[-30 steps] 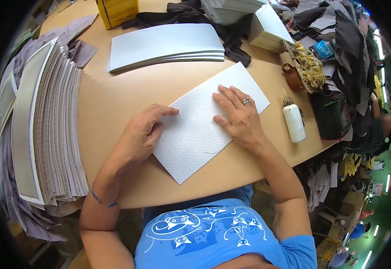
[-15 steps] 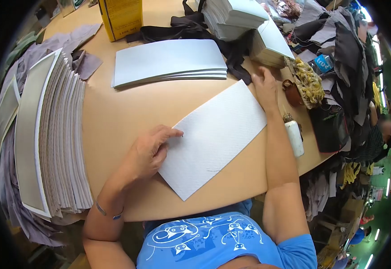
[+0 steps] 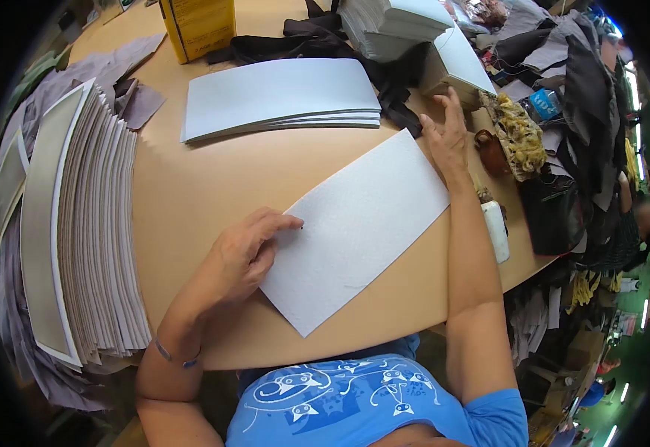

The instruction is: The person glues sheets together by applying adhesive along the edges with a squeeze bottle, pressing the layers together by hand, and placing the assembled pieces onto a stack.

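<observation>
A white rectangular sheet [image 3: 362, 231] of stiff, finely textured board lies slantwise on the table before me. My left hand [image 3: 247, 249] is at its left edge, fingers bent, index fingertip pressing down on the surface and thumb against the sheet by the edge. A tiny dark spot shows at that fingertip; I cannot make out what it is. Beyond the sheet's upper right corner, my right hand [image 3: 448, 138] is open with fingers apart, near a block of stacked white-topped pieces [image 3: 459, 63]. It holds nothing I can see.
A short pile of white boards [image 3: 284, 97] lies behind the sheet. At left stands a long fanned stack [image 3: 98, 223] of boards. A yellow can [image 3: 198, 30], black cloth strips [image 3: 288, 48], a yellowish fibrous pad [image 3: 517, 134] and a white bottle [image 3: 495, 231] surround the work area.
My right hand has moved slightly up and away from me, and its fingers have spread. The left hand stays on the sheet. The view has shifted a little.
</observation>
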The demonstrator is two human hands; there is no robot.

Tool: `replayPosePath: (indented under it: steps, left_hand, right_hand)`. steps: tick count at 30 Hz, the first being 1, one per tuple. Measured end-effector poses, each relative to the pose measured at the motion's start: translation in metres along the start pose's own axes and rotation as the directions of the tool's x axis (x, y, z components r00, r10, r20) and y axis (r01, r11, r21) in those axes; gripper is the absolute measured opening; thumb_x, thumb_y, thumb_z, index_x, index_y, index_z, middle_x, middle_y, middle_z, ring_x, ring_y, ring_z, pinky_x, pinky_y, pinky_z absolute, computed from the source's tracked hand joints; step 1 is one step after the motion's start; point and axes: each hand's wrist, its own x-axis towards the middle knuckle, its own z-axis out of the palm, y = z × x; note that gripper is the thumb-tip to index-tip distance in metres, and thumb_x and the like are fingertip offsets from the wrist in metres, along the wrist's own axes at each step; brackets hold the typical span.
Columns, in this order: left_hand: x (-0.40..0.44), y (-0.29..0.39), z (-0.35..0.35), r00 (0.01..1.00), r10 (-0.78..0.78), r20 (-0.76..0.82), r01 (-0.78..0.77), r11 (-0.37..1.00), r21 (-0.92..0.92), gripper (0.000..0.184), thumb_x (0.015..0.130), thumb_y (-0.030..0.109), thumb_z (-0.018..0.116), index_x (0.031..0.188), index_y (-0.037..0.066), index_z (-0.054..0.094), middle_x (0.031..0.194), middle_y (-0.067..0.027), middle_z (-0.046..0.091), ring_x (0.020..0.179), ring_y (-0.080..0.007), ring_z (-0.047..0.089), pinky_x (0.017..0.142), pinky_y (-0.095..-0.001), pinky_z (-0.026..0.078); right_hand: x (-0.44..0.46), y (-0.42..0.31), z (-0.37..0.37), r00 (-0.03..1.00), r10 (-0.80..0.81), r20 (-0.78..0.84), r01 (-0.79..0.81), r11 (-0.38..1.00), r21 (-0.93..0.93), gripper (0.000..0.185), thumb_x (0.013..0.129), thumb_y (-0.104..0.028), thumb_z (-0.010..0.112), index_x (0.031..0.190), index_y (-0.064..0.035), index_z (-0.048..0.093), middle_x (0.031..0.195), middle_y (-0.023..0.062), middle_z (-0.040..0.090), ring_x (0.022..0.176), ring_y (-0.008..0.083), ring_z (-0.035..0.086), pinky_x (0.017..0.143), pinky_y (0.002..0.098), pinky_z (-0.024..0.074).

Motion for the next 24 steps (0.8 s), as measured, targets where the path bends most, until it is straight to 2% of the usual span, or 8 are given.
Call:
replayPosePath:
  steps: [3, 7, 16, 19, 22, 24]
  left_hand:
    - [0.0, 0.004, -0.001, 1.0, -0.016, 0.009, 0.016, 1.0, 0.016, 0.038, 0.075, -0.01, 0.045, 0.108, 0.004, 0.056, 0.099, -0.0082, 0.056, 0.078, -0.0169, 0.052, 0.068, -0.0249, 0.042]
    - [0.001, 0.01, -0.004, 0.996, -0.081, 0.041, 0.08, 0.997, 0.022, 0.039, 0.074, -0.011, 0.046, 0.108, 0.005, 0.056, 0.101, -0.0083, 0.056, 0.08, -0.0178, 0.052, 0.069, -0.0254, 0.042]
    - [0.002, 0.002, -0.005, 0.996, -0.058, 0.067, 0.057, 0.998, 0.019, 0.039, 0.073, -0.011, 0.046, 0.108, 0.003, 0.056, 0.101, -0.0098, 0.056, 0.088, -0.0205, 0.055, 0.077, -0.0268, 0.043]
    - [0.002, -0.002, 0.001, 0.997, 0.075, -0.025, -0.075, 0.997, 0.001, 0.04, 0.071, -0.013, 0.043, 0.105, 0.003, 0.057, 0.088, -0.0108, 0.056, 0.067, -0.0193, 0.051, 0.062, -0.0274, 0.043]
    - [0.003, 0.002, -0.005, 0.998, -0.012, 0.059, 0.011, 1.0, 0.028, 0.039, 0.073, -0.011, 0.045, 0.107, 0.003, 0.056, 0.1, -0.0105, 0.057, 0.089, -0.0208, 0.055, 0.077, -0.0268, 0.043]
    - [0.003, 0.005, -0.006, 0.997, -0.044, 0.063, 0.043, 0.999, 0.011, 0.039, 0.073, -0.011, 0.045, 0.107, 0.003, 0.056, 0.1, -0.0104, 0.057, 0.089, -0.0206, 0.055, 0.077, -0.0266, 0.043]
  right_hand:
    - [0.005, 0.001, 0.002, 0.999, -0.004, -0.036, 0.003, 1.0, -0.018, 0.039, 0.076, -0.016, 0.064, 0.109, -0.0033, 0.048, 0.136, 0.0212, 0.032, 0.123, 0.0364, 0.034, 0.101, 0.0396, 0.0297]
    - [0.004, 0.004, 0.005, 0.999, 0.039, -0.002, -0.039, 0.999, 0.024, 0.038, 0.077, -0.017, 0.063, 0.109, -0.0036, 0.048, 0.136, 0.0206, 0.032, 0.122, 0.0361, 0.037, 0.099, 0.0393, 0.0316]
    - [0.002, 0.007, 0.007, 0.996, 0.083, 0.025, -0.085, 0.992, 0.092, 0.037, 0.078, -0.017, 0.062, 0.109, -0.0037, 0.049, 0.137, 0.0204, 0.031, 0.121, 0.0349, 0.039, 0.097, 0.0381, 0.0348]
    - [0.001, 0.006, 0.005, 0.995, 0.091, 0.036, -0.094, 0.992, 0.087, 0.037, 0.077, -0.017, 0.062, 0.109, -0.004, 0.049, 0.137, 0.0202, 0.031, 0.121, 0.035, 0.039, 0.096, 0.0378, 0.0353]
    - [0.001, 0.007, 0.007, 0.996, 0.088, 0.034, -0.09, 0.993, 0.079, 0.036, 0.078, -0.017, 0.062, 0.109, -0.0038, 0.05, 0.138, 0.02, 0.031, 0.122, 0.0351, 0.038, 0.096, 0.038, 0.0355]
    - [0.001, 0.006, 0.007, 0.995, 0.091, 0.033, -0.094, 0.993, 0.078, 0.036, 0.078, -0.016, 0.062, 0.109, -0.0038, 0.05, 0.138, 0.02, 0.031, 0.122, 0.0352, 0.038, 0.097, 0.0381, 0.0352]
